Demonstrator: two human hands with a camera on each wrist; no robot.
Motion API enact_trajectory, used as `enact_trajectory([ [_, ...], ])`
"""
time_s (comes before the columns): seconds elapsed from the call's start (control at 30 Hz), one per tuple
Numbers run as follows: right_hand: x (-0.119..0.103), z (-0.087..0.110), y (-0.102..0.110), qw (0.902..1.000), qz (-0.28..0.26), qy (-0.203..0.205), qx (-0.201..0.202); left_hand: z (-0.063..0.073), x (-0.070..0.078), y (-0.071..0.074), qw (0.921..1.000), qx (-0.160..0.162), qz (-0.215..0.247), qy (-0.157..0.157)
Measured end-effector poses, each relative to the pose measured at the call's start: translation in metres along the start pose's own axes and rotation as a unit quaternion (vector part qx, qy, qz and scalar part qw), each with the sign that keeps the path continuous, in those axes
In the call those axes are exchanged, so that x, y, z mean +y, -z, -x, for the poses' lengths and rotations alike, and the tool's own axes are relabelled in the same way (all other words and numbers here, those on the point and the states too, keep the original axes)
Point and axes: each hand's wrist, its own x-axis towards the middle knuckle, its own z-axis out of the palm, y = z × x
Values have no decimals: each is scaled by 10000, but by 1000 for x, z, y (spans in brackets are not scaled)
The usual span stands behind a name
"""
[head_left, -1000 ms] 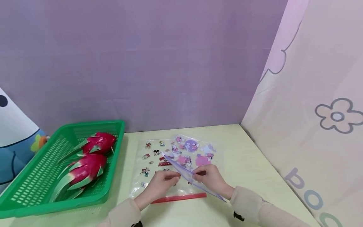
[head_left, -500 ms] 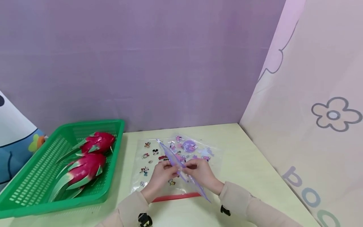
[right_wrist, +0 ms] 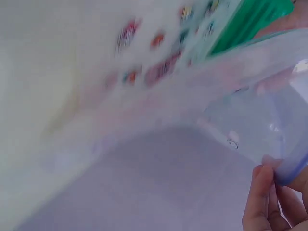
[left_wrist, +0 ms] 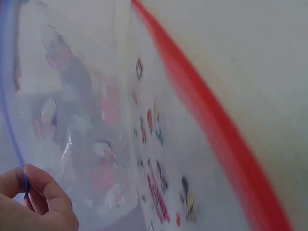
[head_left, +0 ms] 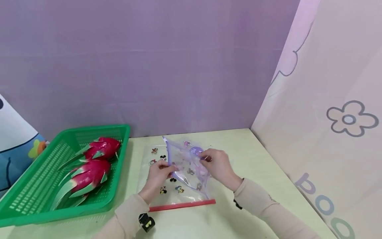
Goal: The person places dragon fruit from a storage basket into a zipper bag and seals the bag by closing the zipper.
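Note:
A clear zip bag with purple edging and pink and purple cartoon prints [head_left: 182,156] is held up between both hands, its mouth spread apart. My left hand [head_left: 157,177] pinches one purple edge; the left wrist view shows thumb and finger on that strip [left_wrist: 10,130]. On the opposite edge, my right hand [head_left: 220,168] pinches the plastic, also seen in the right wrist view, where the fingers [right_wrist: 260,192] grip the rim. Beneath lies a second clear zip bag [head_left: 156,200] with a red closure strip and small cartoon figures, flat on the table and partly covered.
At the left stands a green plastic basket [head_left: 117,186] with two dragon fruits [head_left: 91,172] in it. The pale wooden table [head_left: 253,159] meets a purple cloth backdrop [head_left: 191,66] behind and a pale printed cloth [head_left: 316,109] at the right.
The hands have moved apart, right hand up and to the right, left hand slightly left. The purple-edged bag has gone from nearly closed at its rim to spread wide.

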Motion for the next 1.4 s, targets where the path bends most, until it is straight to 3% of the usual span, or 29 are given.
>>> enact_trajectory([
  [0.13,0,-11,19,9973,643,206,282,-2,7,18,9984,220,-467,-211],
  [0.3,3,-22,37,9948,994,178,107,0,11,35,9940,499,-890,-391],
  [0.5,9,-32,52,9917,1280,-48,-76,6,9,45,9869,645,-1339,-626],
  [0.6,9,-36,53,9898,1419,-57,-151,8,7,46,9804,656,-1579,-978],
  [0.7,11,-38,52,9879,1543,-96,-140,9,6,46,9590,693,-2168,-1690],
  [0.83,13,-38,48,9866,1612,-217,-139,10,6,45,9128,827,-3038,-2602],
  [0.87,14,-37,46,9864,1622,-226,-129,10,6,45,9059,866,-3153,-2692],
  [0.93,16,-37,43,9868,1609,-193,-52,9,7,46,9017,916,-3240,-2712],
  [1.03,20,-36,39,9881,1511,-118,260,8,8,46,9123,920,-3102,-2511],
  [1.17,24,-36,33,9920,1084,-270,587,7,10,44,9446,726,-2547,-1937],
  [1.27,24,-38,29,9956,546,-627,442,4,10,40,9650,585,-2099,-1456],
  [1.4,16,-41,27,9946,-12,-1038,-51,2,11,32,9781,515,-1693,-1095],
])
